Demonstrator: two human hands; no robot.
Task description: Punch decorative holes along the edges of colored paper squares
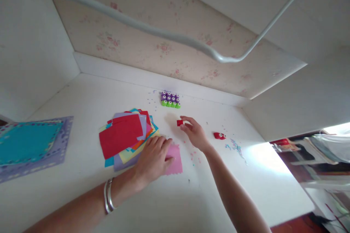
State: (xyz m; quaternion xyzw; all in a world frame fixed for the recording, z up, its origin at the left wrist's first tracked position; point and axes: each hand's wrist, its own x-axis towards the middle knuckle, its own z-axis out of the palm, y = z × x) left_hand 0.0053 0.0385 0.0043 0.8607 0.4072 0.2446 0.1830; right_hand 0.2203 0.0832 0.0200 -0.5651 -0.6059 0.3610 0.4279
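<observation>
My right hand (193,133) pinches a small red piece (179,122) between thumb and fingertips, above the white table. My left hand (154,156) lies with its fingers spread, palm down, over the left part of a pink sheet (175,160) and the edge of a loose pile of coloured sheets. A large red sheet (120,134) tops that pile. Beyond my right hand stand rows of purple and green figures with eyes (170,99). Red figures with eyes (220,135) sit to the right of my right hand.
Blue and purple sheets with punched edges (30,142) lie at the far left of the white table (90,193). Small paper bits (236,147) are scattered on the right. A pale cable (164,35) crosses the upper view. Shelves with cloth stand at the right.
</observation>
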